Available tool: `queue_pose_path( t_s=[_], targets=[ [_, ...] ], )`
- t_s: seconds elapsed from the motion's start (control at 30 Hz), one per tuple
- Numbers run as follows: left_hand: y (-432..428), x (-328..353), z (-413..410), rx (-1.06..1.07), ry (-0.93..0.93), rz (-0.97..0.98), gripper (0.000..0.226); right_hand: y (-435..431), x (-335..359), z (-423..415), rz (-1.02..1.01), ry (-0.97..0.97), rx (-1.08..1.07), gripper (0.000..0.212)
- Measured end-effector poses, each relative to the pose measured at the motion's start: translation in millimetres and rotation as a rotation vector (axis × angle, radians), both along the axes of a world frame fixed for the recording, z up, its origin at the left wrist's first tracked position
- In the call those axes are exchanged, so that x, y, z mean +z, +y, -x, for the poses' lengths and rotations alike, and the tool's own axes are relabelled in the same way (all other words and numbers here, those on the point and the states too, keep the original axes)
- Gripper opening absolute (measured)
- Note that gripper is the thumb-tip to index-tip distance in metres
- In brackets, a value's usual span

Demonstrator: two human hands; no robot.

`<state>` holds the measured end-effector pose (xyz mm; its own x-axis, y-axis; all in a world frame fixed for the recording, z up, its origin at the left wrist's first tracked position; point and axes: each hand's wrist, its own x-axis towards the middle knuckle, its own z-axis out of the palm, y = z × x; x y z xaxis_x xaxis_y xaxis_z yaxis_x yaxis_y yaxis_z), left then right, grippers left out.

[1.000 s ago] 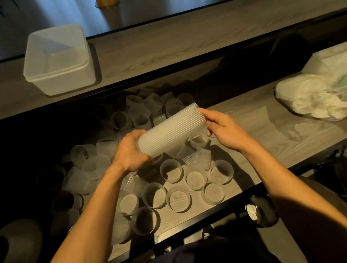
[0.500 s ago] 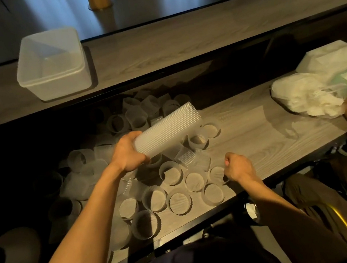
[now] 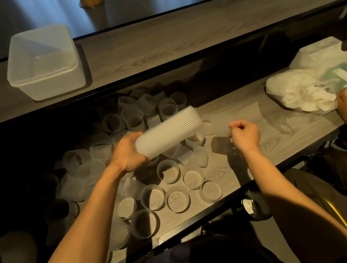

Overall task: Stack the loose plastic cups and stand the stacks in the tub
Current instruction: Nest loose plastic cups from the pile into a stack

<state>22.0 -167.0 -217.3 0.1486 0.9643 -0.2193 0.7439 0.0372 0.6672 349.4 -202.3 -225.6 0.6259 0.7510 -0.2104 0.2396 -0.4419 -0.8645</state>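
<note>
Cup stack point(image 3: 168, 132) is off the counter point(image 3: 278, 140), tilted, far end up and right, over the loose cups point(image 3: 169, 173). Left hand point(image 3: 127, 156) grasps its near end, fingers wrapped round. Right hand point(image 3: 244, 133) just beside, fingers curled, pinching 1 blurred clear cup point(image 3: 222, 146). Loose cups cover the counter's left half to its front edge. Tub point(image 3: 53, 87) sits on the back ledge point(image 3: 178, 36), left end.

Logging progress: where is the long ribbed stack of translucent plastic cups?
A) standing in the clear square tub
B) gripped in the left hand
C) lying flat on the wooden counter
B: the left hand grips the cup stack at its near end, tilted above the loose cups.
</note>
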Motion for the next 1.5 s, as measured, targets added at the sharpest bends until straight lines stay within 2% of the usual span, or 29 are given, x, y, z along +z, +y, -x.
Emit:
queue_pose_path(
  t_s=[0.1, 0.17, 0.3, 0.5, 0.57, 0.63, 0.7, 0.73, 0.83, 0.87, 0.9, 0.97, 1.07, 1.13, 1.23, 1.33, 1.5],
  targets=[
    [1.1, 2.0, -1.8, -0.021, 0.006, 0.002, 0.086, 5.0, 19.3, 3.0, -0.044, 0.201, 0.19, 0.019],
    [1.8, 3.9, -1.9, -0.035, 0.018, -0.008, 0.086, 7.2, 25.4, 5.9, -0.033, 0.163, 0.33, 0.019],
    [2.6, 6.4, 5.4, -0.088, 0.044, -0.057, 0.086, 14.2, 27.3, 2.6, -0.019, 0.106, 0.374, 0.023],
    [1.8, 12.7, 13.5, -0.173, 0.071, -0.11, 0.085, 20.5, 23.8, -4.3, 0.099, 0.187, 0.468, 0.023],
    [0.2, 13.7, 12.3, -0.193, 0.069, -0.117, 0.084, 20.3, 22.7, -0.4, 0.117, 0.119, 0.542, 0.02],
    [-1.3, 14.6, 8.5, -0.191, 0.066, -0.127, 0.084, 20.0, 19.1, 9.1, 0.119, -0.035, 0.65, 0.016],
    [-1.7, 14.7, 5.3, -0.171, 0.07, -0.141, 0.083, 18.5, 16.0, 19.9, 0.091, -0.121, 0.673, 0.016],
    [-1.7, 14.3, 4.8, -0.154, 0.066, -0.145, 0.083, 17.7, 16.2, 23.4, 0.068, -0.079, 0.641, 0.017],
    [-2.2, 11.6, 6.8, -0.13, 0.051, -0.138, 0.085, 11.2, 19.7, 27.1, -0.024, 0.283, 0.456, 0.021],
    [-2.5, 10.4, 7.6, -0.128, 0.055, -0.136, 0.085, 8.5, 17.2, 25.5, -0.03, 0.338, 0.389, 0.022],
    [-3.3, 9.3, 7.7, -0.128, 0.059, -0.138, 0.084, 5.7, 12.6, 23.5, -0.016, 0.321, 0.339, 0.024],
    [-5.5, 7.1, 7.4, -0.132, 0.063, -0.124, 0.084, 1.5, -9.3, 15.0, 0.107, 0.126, 0.351, 0.025],
    [-9.1, 4.6, 7.2, -0.134, 0.047, -0.089, 0.085, -14.4, -35.0, 6.5, 0.43, -0.198, 0.606, 0.023],
    [-11.0, 4.9, 6.5, -0.129, 0.039, -0.078, 0.084, -26.9, -42.5, 7.4, 0.604, -0.264, 0.767, 0.024],
    [-12.7, 4.6, 5.6, -0.128, 0.032, -0.066, 0.084, -40.9, -48.0, 17.0, 0.804, -0.222, 0.946, 0.02],
    [-13.9, 2.8, 6.3, -0.136, 0.017, -0.05, 0.084, -48.2, -58.8, 21.9, 0.865, -0.264, 0.984, 0.022],
    [-15.3, 1.5, 12.5, -0.114, 0.003, -0.038, 0.088, -40.3, -47.2, 18.3, 0.831, -0.396, 0.932, 0.029]
  ],
)
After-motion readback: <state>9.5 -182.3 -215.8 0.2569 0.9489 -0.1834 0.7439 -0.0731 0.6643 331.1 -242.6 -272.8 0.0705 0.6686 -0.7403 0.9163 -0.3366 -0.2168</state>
